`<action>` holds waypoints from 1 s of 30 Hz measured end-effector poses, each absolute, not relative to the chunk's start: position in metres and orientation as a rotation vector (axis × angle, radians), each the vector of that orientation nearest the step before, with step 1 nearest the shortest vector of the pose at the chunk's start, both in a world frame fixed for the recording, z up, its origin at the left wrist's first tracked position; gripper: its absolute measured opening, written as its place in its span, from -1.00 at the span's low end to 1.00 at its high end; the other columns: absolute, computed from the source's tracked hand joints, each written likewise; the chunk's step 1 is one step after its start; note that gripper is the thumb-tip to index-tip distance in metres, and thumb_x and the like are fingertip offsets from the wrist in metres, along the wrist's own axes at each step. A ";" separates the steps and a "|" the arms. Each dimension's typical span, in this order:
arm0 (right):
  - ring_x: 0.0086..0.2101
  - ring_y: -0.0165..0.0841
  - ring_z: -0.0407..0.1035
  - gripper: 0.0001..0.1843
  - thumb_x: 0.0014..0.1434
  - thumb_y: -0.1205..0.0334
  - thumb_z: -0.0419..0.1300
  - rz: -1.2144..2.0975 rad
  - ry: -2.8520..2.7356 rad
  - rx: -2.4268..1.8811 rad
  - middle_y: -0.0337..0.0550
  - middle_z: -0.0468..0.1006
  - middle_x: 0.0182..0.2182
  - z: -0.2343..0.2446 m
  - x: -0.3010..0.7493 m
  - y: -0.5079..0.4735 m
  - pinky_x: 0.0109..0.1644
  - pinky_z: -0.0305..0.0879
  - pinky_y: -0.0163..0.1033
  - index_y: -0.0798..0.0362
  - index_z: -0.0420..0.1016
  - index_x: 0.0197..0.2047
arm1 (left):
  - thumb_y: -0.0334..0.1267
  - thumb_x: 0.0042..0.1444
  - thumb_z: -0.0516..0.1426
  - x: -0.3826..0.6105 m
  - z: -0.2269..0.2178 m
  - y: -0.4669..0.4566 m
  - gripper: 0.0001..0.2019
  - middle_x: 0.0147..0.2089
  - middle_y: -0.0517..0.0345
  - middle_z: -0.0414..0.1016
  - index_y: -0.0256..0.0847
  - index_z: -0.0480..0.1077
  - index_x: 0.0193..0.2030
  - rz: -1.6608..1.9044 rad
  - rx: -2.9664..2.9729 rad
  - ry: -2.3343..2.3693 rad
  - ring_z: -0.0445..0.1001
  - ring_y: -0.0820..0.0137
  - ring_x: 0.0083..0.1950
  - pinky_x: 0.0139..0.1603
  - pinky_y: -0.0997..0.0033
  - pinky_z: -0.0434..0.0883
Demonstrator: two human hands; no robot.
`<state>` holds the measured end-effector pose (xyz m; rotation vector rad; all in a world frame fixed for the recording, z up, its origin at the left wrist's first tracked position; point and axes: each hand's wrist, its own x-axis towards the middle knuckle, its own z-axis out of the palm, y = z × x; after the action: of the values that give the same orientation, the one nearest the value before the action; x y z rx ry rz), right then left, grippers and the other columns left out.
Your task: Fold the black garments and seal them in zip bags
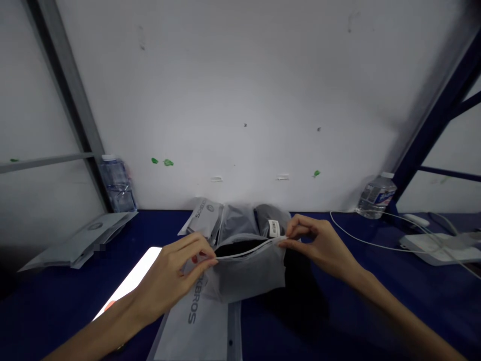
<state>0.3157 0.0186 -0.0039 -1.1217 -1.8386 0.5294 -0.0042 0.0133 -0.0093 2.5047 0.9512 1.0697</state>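
A frosted zip bag (251, 276) with something dark inside hangs between my two hands, its mouth partly parted. My left hand (182, 271) pinches the left end of the white zip edge. At the right end, the fingers of my right hand (313, 240) grip the same edge. Beneath the bag lies a flat printed zip bag (203, 326) with large lettering. Black cloth (304, 286) rests on the table below my right hand. Behind stand packed bags: a printed one (205, 218), a plain grey one (240, 220) and a dark one with a barcode label (274, 228).
On the blue table (361, 301), a bright white screen-like panel (130, 281) lies left of centre. Flat bags (82, 238) are stacked at far left. Water bottles stand at the left (116, 183) and right (377, 195). A white cable (356, 240) runs to a power strip (436, 248).
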 end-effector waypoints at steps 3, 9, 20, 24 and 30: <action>-0.42 -0.34 0.53 -0.77 0.10 0.11 0.39 0.521 -1.863 -1.076 -0.26 0.62 -0.49 -0.004 0.315 0.018 -0.27 0.41 -0.25 0.00 0.44 -0.38 | -0.37 0.30 0.14 -0.006 -0.012 0.015 -0.90 -0.31 0.22 0.43 -0.14 0.47 -0.22 1.111 2.522 0.918 0.42 0.43 -0.31 -0.30 0.42 0.36; -0.36 -0.33 0.49 -0.91 0.22 0.16 0.31 0.418 -1.981 -1.057 -0.24 0.61 -0.41 -0.003 0.316 0.017 -0.27 0.35 -0.22 -0.03 0.55 -0.29 | -0.39 0.31 0.13 -0.009 -0.014 0.019 -0.90 -0.28 0.23 0.42 -0.14 0.45 -0.19 1.086 2.543 0.898 0.40 0.44 -0.33 -0.33 0.43 0.34; -0.35 -0.36 0.44 -0.93 0.29 0.21 0.22 0.414 -2.073 -0.986 -0.20 0.58 -0.33 -0.001 0.314 0.011 -0.24 0.38 -0.21 -0.03 0.53 -0.19 | -0.35 0.31 0.13 -0.009 -0.011 0.016 -0.94 -0.21 0.21 0.44 -0.12 0.41 -0.17 1.009 2.588 0.925 0.38 0.43 -0.25 -0.32 0.42 0.33; -0.38 -0.37 0.42 -0.89 0.21 0.16 0.32 0.429 -2.028 -0.977 -0.23 0.56 -0.39 -0.003 0.309 0.010 -0.28 0.36 -0.23 -0.01 0.53 -0.28 | -0.31 0.32 0.13 -0.008 -0.011 0.014 -0.91 -0.26 0.23 0.41 -0.15 0.36 -0.26 0.999 2.582 0.892 0.38 0.45 -0.30 -0.32 0.42 0.32; -0.38 -0.35 0.41 -0.90 0.20 0.22 0.33 0.432 -1.977 -0.983 -0.23 0.56 -0.42 -0.005 0.309 0.011 -0.31 0.30 -0.23 0.00 0.54 -0.35 | -0.27 0.32 0.14 -0.008 -0.009 0.016 -0.86 -0.23 0.22 0.42 -0.16 0.32 -0.30 1.002 2.561 0.843 0.43 0.44 -0.24 -0.26 0.43 0.35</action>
<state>0.3090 0.0111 -0.0051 -0.9835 -1.9767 0.4322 -0.0078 0.0156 -0.0090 2.5607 0.8431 1.0020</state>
